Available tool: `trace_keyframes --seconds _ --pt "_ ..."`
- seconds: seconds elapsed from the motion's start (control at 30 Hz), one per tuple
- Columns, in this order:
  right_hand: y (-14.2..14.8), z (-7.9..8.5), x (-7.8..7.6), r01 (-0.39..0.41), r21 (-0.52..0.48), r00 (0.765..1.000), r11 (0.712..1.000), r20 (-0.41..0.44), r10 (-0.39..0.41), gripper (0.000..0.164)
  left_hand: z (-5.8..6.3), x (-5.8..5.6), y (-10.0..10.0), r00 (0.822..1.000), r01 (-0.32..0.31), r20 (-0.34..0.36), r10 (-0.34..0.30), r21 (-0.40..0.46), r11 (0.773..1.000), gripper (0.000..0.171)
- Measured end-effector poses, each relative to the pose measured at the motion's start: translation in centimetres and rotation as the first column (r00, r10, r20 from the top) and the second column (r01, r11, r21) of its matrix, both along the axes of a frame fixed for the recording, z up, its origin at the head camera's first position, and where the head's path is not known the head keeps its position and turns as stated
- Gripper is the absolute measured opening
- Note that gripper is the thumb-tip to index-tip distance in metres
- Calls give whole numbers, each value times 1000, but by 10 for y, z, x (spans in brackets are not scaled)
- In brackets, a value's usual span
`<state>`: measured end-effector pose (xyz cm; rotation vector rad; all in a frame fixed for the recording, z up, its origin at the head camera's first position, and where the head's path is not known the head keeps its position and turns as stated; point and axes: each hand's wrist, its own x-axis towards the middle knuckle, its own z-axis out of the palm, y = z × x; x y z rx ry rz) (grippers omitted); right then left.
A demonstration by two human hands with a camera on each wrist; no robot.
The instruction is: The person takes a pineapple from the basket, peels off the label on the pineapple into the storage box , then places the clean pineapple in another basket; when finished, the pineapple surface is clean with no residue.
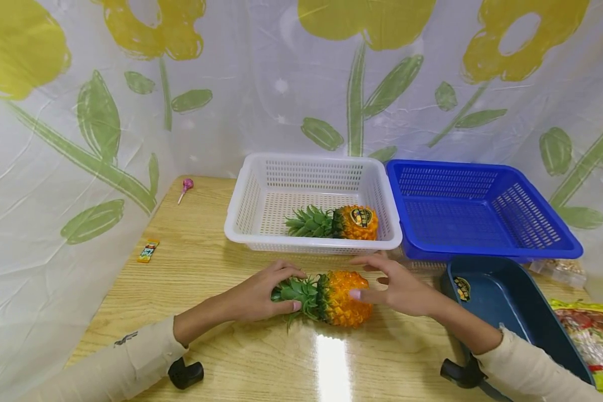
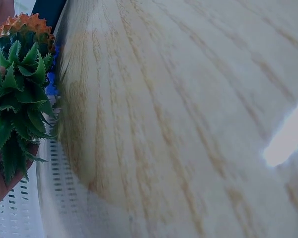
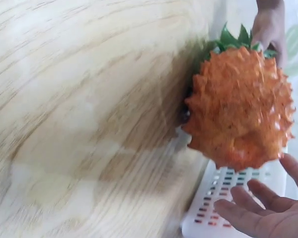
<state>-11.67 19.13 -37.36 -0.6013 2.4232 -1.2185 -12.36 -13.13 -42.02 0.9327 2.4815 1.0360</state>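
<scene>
A pineapple (image 1: 344, 298) with a bumpy orange body and green crown lies on its side in front of the white basket. Its leaves (image 2: 22, 99) sit between the thumb and fingers of my left hand (image 1: 263, 293), which grips the crown. Spread fingers of my right hand (image 1: 399, 285) curve loosely around the orange end; the thumb overlaps the body in the head view. From the right wrist, the pineapple's spiky base (image 3: 241, 114) faces the camera, with the right fingers (image 3: 263, 203) extended beside it. A second pineapple (image 1: 359, 222), bearing a dark label, lies inside the white basket (image 1: 236, 223).
A blue basket (image 1: 487, 251) adjoins the white one on the right. Before it stands a dark teal tub (image 1: 527, 312) with a label inside. A printed food packet (image 1: 593, 340) is at far right. A lollipop (image 1: 187, 184) and a small yellow wrapped packet (image 1: 148, 251) lie on the left.
</scene>
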Motion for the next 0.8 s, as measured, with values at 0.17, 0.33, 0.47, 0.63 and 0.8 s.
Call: trace_keyframes --seconds 0.17,0.33,0.47,0.63,0.8 --pt "-12 -1 0 -10 24 999 1000 -42 11 63 1 0 0 1000 2 -7 -2 -2 1000 53" --pt "-25 0 0 -63 95 990 993 -118 75 67 1 1 -1 1000 1 -25 -1 -6 1000 53" --pt "-34 0 0 -90 121 990 989 -95 102 72 2 0 0 1000 6 -28 -6 -1 1000 53" --pt "-42 0 -1 -125 160 985 979 -94 142 76 2 0 1 1000 10 -24 -10 3 1000 53" --pt "-45 -2 -1 -160 196 972 967 -142 190 80 1 1 0 1000 7 -27 -7 -1 1000 53"
